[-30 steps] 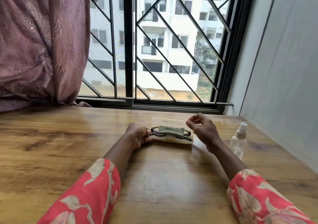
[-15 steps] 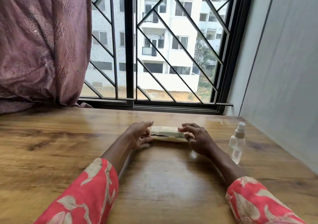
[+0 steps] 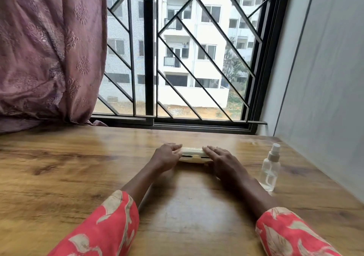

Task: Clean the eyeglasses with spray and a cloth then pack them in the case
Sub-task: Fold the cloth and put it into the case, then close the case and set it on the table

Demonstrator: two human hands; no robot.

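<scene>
A cream eyeglass case (image 3: pixel 192 154) lies on the wooden table (image 3: pixel 59 177) in the middle, its lid down with a thin dark gap along the front. The glasses and the cloth are hidden inside it. My left hand (image 3: pixel 166 157) rests on the case's left end, fingers over the lid. My right hand (image 3: pixel 220 157) lies flat on the right end, fingers spread across the top. A clear spray bottle (image 3: pixel 270 169) with a white nozzle stands upright to the right, apart from my right hand.
A barred window (image 3: pixel 177 59) runs along the table's far edge. A mauve curtain (image 3: pixel 45 49) hangs at the left and reaches the tabletop. A grey wall (image 3: pixel 325 78) borders the table on the right, close behind the bottle.
The case was open with glasses and cloth showing. The lid has come down, and both hands have settled onto its ends.
</scene>
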